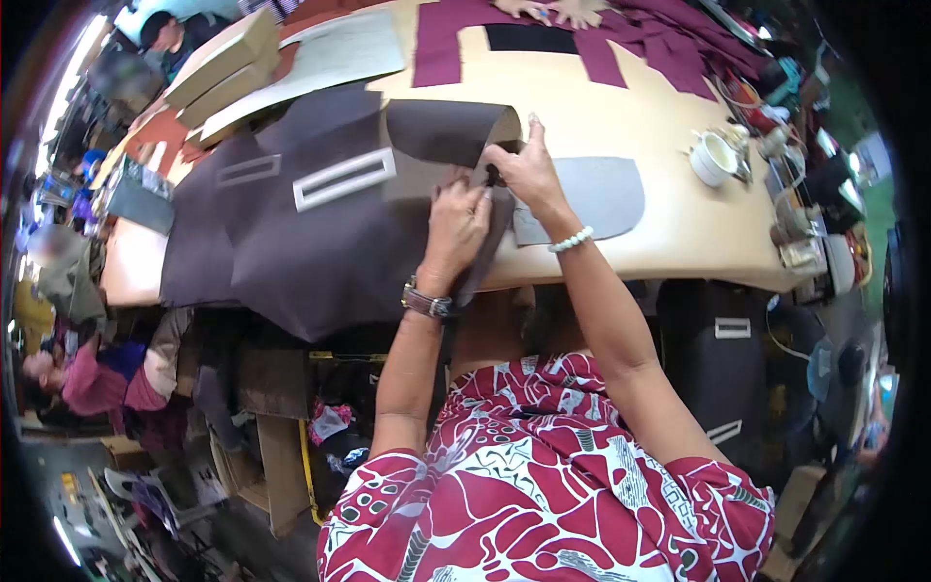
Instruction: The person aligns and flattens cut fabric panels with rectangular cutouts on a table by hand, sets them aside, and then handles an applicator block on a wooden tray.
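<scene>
A large dark brown sheet (320, 242), like leather or coated cloth, spreads over the table and hangs past its front edge. Its upper right part is folded back near my hands. My left hand (458, 225), with a strapped watch at the wrist, rests on the sheet, fingers stretched out and slightly blurred. Just right of it, my right hand (531, 179), wearing a beaded bracelet, is closed at the sheet's edge with the thumb pointing up. A small dark shape shows under its fingers, too hidden to name. Pale rectangular frames (344, 179) lie on the sheet.
A grey rounded panel (592, 199) lies right of my hands on the table (684, 223). Beyond it stands a white cup (714, 158) among tools. Maroon cloth pieces (438, 48) and another person's hands (553, 12) are at the far side. Boxes (228, 58) stand back left.
</scene>
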Available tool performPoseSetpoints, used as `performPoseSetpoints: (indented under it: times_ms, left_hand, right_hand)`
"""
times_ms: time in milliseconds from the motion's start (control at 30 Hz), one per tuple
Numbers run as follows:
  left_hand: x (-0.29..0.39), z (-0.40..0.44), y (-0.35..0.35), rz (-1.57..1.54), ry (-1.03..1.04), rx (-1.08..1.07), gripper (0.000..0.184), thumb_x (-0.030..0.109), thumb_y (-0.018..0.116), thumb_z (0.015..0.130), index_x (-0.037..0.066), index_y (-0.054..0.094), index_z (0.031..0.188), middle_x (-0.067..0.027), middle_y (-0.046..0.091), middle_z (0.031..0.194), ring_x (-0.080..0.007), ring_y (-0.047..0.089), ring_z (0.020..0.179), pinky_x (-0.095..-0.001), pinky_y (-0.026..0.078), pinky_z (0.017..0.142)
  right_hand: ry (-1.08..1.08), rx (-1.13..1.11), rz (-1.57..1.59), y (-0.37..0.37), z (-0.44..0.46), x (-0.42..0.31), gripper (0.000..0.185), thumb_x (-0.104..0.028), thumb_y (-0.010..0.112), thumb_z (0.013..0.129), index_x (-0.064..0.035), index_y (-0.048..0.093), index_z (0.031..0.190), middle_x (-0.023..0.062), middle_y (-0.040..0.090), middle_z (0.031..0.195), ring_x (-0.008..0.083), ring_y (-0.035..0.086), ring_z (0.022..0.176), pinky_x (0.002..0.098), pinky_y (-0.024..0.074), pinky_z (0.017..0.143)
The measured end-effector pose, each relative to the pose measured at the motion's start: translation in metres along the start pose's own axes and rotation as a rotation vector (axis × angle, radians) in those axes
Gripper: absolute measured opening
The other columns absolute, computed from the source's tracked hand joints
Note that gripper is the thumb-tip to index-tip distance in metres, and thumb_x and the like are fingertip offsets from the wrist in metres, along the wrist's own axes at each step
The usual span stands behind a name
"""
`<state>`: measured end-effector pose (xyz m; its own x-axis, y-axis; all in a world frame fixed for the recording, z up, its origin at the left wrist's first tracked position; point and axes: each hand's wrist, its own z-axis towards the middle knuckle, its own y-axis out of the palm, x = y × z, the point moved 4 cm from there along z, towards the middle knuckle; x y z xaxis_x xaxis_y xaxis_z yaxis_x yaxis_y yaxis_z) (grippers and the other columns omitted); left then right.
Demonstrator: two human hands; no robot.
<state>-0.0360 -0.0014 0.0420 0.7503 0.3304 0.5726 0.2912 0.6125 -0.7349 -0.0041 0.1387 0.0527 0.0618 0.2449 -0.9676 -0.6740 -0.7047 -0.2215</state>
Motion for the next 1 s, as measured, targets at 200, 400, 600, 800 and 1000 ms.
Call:
performPoseSetpoints:
  times_ms: [200,400,600,800,1000]
  left_hand:
    - [0.083,-0.008,0.081,-0.107,0.178,-0.094,0.034,0.025,0.047,0.090,0.005,0.059,0.114,-0.0213,0.040,0.134,-0.0394,0.033,0.127,-0.0613,0.025,0.100]
    - [0.121,-0.030,0.089,-0.071,0.266,-0.125,0.046,0.032,0.047,0.091,0.004,0.048,0.127,-0.0217,0.038,0.136,-0.0387,0.030,0.130,-0.0583,0.022,0.103]
    - [0.042,-0.061,0.057,0.416,-0.075,-0.065,0.060,0.042,0.043,0.091,0.005,0.034,0.138,-0.0183,0.027,0.145,-0.0344,0.019,0.136,-0.0598,0.010,0.106]
    - [-0.013,-0.055,0.018,0.485,-0.411,-0.069,0.061,0.046,0.040,0.092,0.006,0.035,0.138,-0.0201,0.023,0.146,-0.0367,0.018,0.136,-0.0611,0.011,0.105]
    - [-0.028,-0.005,0.040,0.411,-0.120,-0.048,0.044,0.030,0.043,0.094,0.004,0.046,0.129,-0.0174,0.038,0.139,-0.0346,0.034,0.129,-0.0550,0.026,0.103]
  right_hand:
    - [-0.008,0.205,-0.278,-0.109,-0.026,0.019,0.077,-0.010,0.066,0.078,0.0078,0.020,0.136,0.0216,0.064,0.095,0.0203,0.062,0.083,0.0284,0.0486,0.076]
    - [0.001,0.371,-0.541,-0.214,-0.023,0.069,0.062,-0.003,0.055,0.079,0.0049,0.028,0.133,0.0250,0.064,0.092,0.0360,0.062,0.092,0.0382,0.0467,0.083]
    - [0.082,0.457,-0.515,-0.274,-0.034,0.094,0.063,-0.002,0.057,0.079,0.0035,0.028,0.135,0.0222,0.065,0.091,0.0318,0.063,0.086,0.0358,0.0468,0.079]
    - [0.071,0.421,-0.642,-0.285,-0.039,0.082,0.063,-0.005,0.060,0.078,0.0029,0.032,0.134,0.0202,0.065,0.084,0.0312,0.064,0.082,0.0361,0.0472,0.075]
    - [0.070,0.371,-0.801,-0.302,-0.028,0.082,0.062,-0.008,0.062,0.077,-0.0001,0.036,0.133,0.0180,0.065,0.082,0.0334,0.063,0.078,0.0404,0.0472,0.071]
